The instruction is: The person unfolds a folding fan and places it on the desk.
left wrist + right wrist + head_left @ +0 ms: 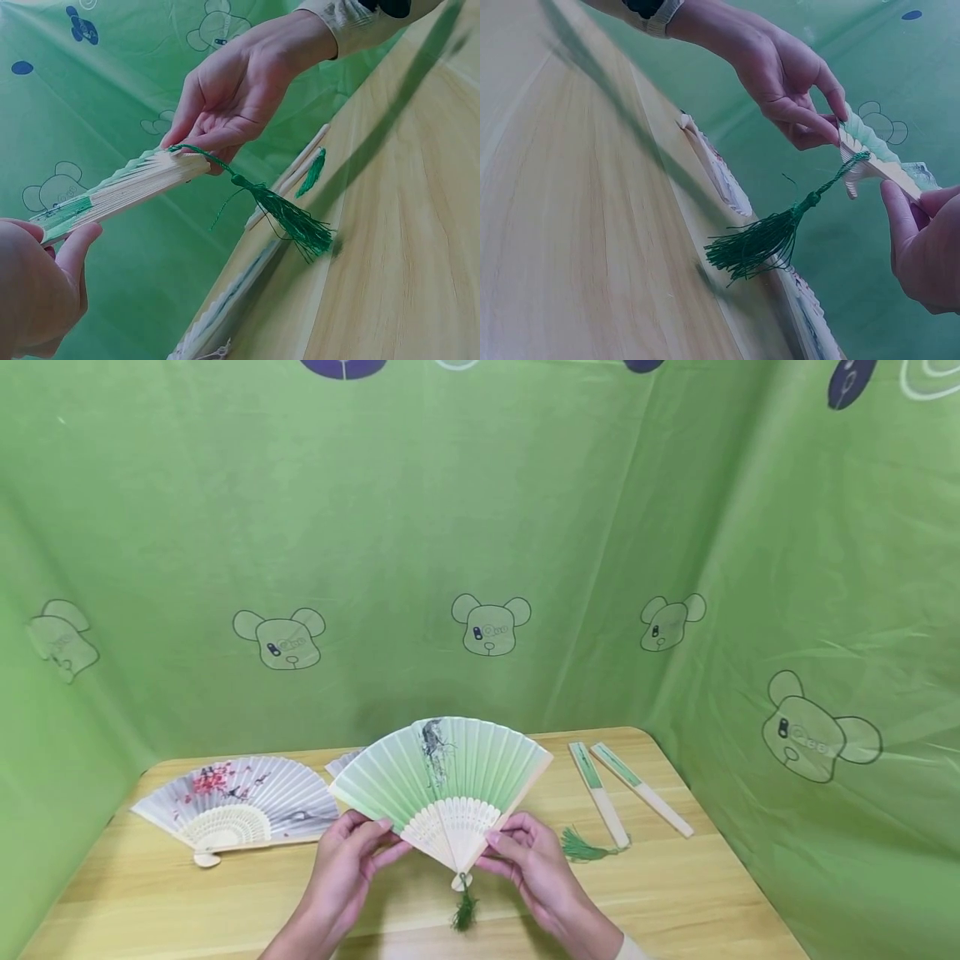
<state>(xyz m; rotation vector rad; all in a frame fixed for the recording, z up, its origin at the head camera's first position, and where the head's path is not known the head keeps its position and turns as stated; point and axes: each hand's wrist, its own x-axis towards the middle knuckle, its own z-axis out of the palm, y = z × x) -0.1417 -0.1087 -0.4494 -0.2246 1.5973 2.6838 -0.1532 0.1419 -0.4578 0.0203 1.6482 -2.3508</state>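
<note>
A green fan (457, 768) with a dark ink drawing is spread open above the table in the head view, a green tassel (464, 912) hanging from its pivot. My left hand (337, 877) pinches its left edge, thumb in front. The right edge is pinched low by my right hand (542, 878). In the left wrist view, the fan (127, 191) appears edge-on between the left hand (41, 289) and the right hand (240, 90). The right wrist view has the tassel (761, 240) dangling below the fan, with the right hand (930, 251) at one side.
An open grey fan with red blossoms (232, 802) lies at the left of the wooden table (727, 893). Part of another fan (344, 762) shows behind the held one. Two folded green fans (597, 793) lie at the right, beside a tassel (585, 846). Green cloth (390, 543) surrounds the table.
</note>
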